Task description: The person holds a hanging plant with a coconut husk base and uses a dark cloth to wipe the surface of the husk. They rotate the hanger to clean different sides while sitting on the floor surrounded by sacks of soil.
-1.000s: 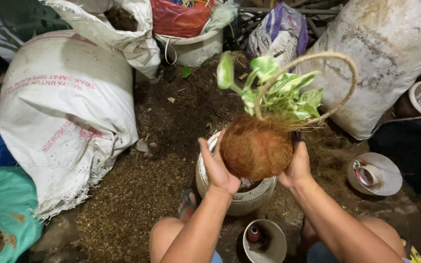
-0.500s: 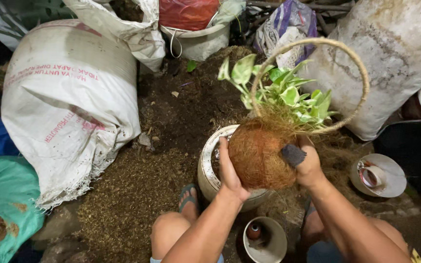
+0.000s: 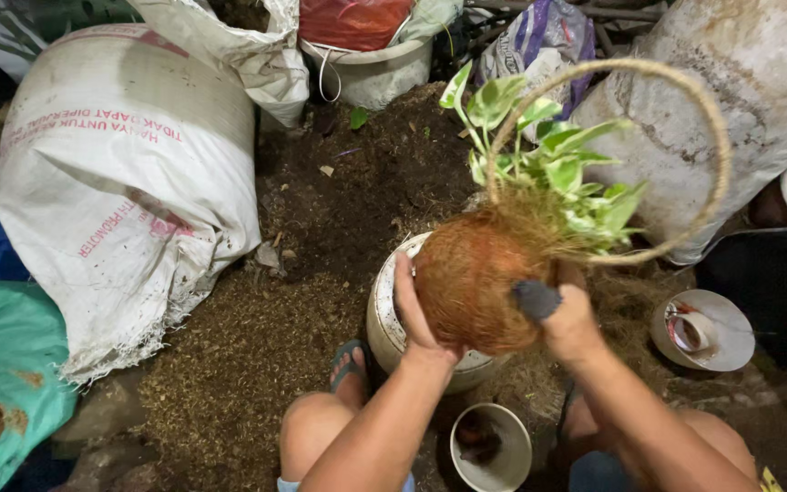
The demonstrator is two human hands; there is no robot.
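A round brown coconut-fibre ball (image 3: 471, 278) carries a plant with green and pale leaves (image 3: 557, 173) and a looped rope handle (image 3: 717, 159). It is tilted to the right over a white pot (image 3: 384, 323). My left hand (image 3: 416, 314) cups the ball's left side. My right hand (image 3: 567, 319) presses on its right side and holds a small dark grey object (image 3: 536, 299) against the fibre.
A big white sack (image 3: 120, 182) lies at the left, with a teal bag (image 3: 2, 364) below it. Dark soil (image 3: 357, 173) covers the ground behind. A white bucket (image 3: 371, 73), a large sack (image 3: 740, 100), a small bowl (image 3: 489, 446) and a lid (image 3: 699, 328) stand around.
The ball has been tipped to the right, so the plant and rope loop lean that way. My right hand has shifted onto the ball's side with the dark object showing.
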